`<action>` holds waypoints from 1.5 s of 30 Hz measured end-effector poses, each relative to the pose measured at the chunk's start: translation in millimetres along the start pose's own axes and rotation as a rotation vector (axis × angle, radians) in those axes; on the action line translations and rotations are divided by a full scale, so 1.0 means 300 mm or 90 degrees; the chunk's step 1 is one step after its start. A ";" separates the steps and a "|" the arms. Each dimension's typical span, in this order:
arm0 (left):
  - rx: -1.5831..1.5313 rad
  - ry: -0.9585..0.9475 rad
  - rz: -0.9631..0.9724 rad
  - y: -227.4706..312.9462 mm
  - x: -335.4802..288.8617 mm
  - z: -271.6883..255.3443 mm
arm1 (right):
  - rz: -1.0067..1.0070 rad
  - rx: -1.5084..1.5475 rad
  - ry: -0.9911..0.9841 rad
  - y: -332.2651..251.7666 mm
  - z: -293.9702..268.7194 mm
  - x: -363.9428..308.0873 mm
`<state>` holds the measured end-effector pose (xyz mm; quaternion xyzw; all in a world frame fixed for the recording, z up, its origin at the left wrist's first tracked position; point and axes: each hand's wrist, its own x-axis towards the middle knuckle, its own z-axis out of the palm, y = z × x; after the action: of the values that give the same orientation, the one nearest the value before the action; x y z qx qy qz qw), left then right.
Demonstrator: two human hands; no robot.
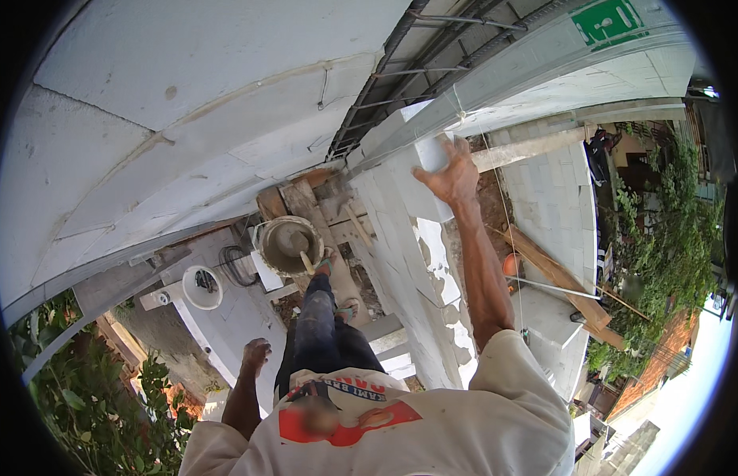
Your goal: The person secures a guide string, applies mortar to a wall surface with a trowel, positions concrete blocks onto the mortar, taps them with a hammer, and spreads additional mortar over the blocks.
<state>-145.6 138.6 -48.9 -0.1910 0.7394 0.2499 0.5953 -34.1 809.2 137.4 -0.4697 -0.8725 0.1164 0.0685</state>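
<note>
Right hand (452,173): raised at the far end of a forward reach, thumb and fingers spread wide over a pale block (430,155) on the low wall (393,238). Palm seemed to rest against the block; exact contact hidden beneath the fingers. The broad spread probably served to steady a face too wide to close around. Left hand (256,355): low, out to the side, well apart from the block, fingers loosely curled; could not tell whether anything was in it. Its arm possibly acted as a counterweight to the reach.

Bucket (263,239), with grey mix inside, stood between the two hands, ahead of the left; a tool handle (307,262) leaned out toward the person, presumably for easy grasping. Boards (320,218) lay under it, likely to give it and the feet a footing.

Ahead of the left hand, farther out to its side: white tub (187,290) with dark items inside, coiled cable (236,266) just beyond. A thin string (508,218) ran down just beside the right hand and forearm, easily snagged there. Bars (468,21) crossed above that hand, perhaps limiting lift. To its right, lower down, a timber (559,278) lay aslant.
</note>
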 end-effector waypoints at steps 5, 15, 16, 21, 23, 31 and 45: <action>0.009 -0.028 -0.010 0.045 -0.003 0.018 | 0.011 -0.003 0.034 0.030 -0.001 0.001; 0.032 -0.098 -0.028 0.120 0.003 -0.151 | -0.037 0.018 0.005 0.079 -0.038 -0.013; 0.053 -0.103 -0.023 0.142 -0.002 -0.156 | -0.019 0.017 -0.019 0.090 -0.043 -0.022; 0.157 -0.114 0.062 0.192 0.029 -0.193 | -0.005 0.031 -0.065 0.083 -0.060 -0.013; 0.097 -0.039 -0.008 0.268 -0.001 -0.134 | -0.003 0.028 -0.037 0.094 -0.059 -0.014; 0.109 -0.049 0.037 0.337 0.007 -0.016 | -0.058 0.023 0.006 0.053 -0.012 0.001; 0.033 -0.107 0.154 0.057 0.186 0.245 | -0.088 0.043 0.047 0.070 0.034 -0.095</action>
<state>-110.0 197.2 -113.2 -0.0637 0.7106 0.3160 0.6255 -3.9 795.3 121.7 -0.4094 -0.8954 0.1231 0.1245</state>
